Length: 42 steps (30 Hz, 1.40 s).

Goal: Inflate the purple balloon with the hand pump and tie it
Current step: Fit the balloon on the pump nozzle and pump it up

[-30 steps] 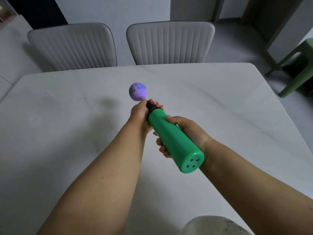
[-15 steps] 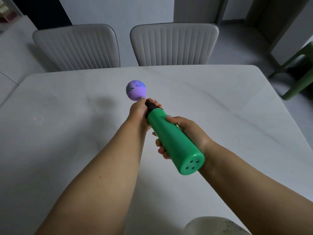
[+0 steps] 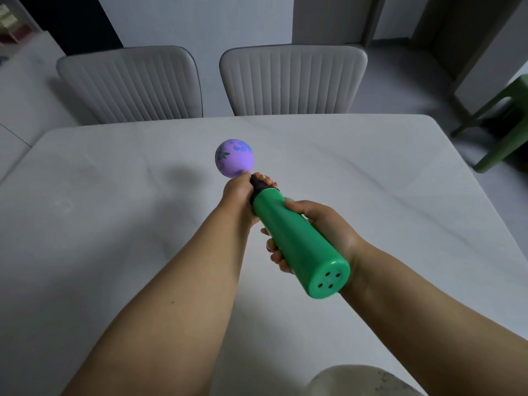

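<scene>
Two hands on one pump — both busy, nothing spare. The left hand [image 3: 240, 192] is clamped round the black nozzle end of the green hand pump [image 3: 297, 241], fingers curled tight where the neck of the purple balloon [image 3: 234, 158] must sit; the neck itself is hidden under them. The right hand [image 3: 320, 232] is wrapped round the pump's green barrel, thumb on top, fingers curling underneath. The balloon stands just beyond the nozzle, a small round ball with dark printed marks, held up in the air over the white table [image 3: 114, 224] and not touching it.

Risks, as I judge them: the balloon is only a little filled, so many strokes remain. Each stroke jolts the nozzle; if the left grip slackens, the neck could slide off and the air would rush out. Taking the neck off for the knot is the other weak point — with both hands occupied, a loose pinch there would lose everything gained. Pump and balloon are aimed past the pump toward the two grey chairs [image 3: 291, 81], so a freed balloon would likely fly that way.

Against the earlier pictures: the balloon looks slightly rounder and fuller, the view has tipped a little, and both grips sit where they were on the pump.
</scene>
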Available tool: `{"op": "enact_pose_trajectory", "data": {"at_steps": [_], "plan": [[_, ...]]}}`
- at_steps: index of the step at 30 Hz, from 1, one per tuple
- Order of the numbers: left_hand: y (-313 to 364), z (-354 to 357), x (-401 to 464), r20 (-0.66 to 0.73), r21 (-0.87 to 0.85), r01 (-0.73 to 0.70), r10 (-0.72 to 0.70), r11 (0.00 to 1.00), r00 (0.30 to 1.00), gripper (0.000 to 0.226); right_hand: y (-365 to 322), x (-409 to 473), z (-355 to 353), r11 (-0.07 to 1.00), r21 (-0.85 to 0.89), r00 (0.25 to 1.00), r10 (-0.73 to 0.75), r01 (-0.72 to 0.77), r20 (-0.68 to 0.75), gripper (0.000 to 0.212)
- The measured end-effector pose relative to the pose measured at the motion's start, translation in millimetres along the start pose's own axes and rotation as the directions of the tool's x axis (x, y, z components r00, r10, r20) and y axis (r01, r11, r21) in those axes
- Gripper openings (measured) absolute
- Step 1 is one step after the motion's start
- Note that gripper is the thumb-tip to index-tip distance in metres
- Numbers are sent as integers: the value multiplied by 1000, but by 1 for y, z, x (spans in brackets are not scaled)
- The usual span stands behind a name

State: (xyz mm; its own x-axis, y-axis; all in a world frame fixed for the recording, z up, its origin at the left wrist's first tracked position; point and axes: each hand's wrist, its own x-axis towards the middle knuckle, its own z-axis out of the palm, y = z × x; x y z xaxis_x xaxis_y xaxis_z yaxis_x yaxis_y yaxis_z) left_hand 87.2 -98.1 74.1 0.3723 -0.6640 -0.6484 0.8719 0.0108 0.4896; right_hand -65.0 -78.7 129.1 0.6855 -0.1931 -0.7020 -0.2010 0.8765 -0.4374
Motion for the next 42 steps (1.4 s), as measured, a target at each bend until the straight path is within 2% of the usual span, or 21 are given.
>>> {"op": "enact_pose_trajectory", "data": {"at_steps": [6,12,19,26,33,38,42], "plan": [[7,2,0,-26,-51,8,-10,999,1000,41,16,-24,-5,999,13,998,34,-34,58,46],[-1,8,-8,26,27,19,-19,999,999,42,1,-10,8,1000,-3,999,-26,26,-25,45],[9,9,-10,-3,-36,-8,8,999,1000,42,20,-34,1,1000,-13,999,-5,5,40,49],[-5,8,-17,16,21,6,-7,1000,1000,42,3,-18,5,1000,-12,1000,-16,16,-23,45],[2,-3,-17,-49,-48,-8,6,999,999,38,24,-38,-5,997,-50,996,58,-55,68,47],[-9,-1,-22,-21,-24,0,0,1000,1000,39,10,-22,3,997,-72,999,29,-30,-13,44],[-8,-3,-22,-14,-5,-4,4,1000,1000,41,18,-21,1,999,-46,1000,8,-9,-22,47]]}}
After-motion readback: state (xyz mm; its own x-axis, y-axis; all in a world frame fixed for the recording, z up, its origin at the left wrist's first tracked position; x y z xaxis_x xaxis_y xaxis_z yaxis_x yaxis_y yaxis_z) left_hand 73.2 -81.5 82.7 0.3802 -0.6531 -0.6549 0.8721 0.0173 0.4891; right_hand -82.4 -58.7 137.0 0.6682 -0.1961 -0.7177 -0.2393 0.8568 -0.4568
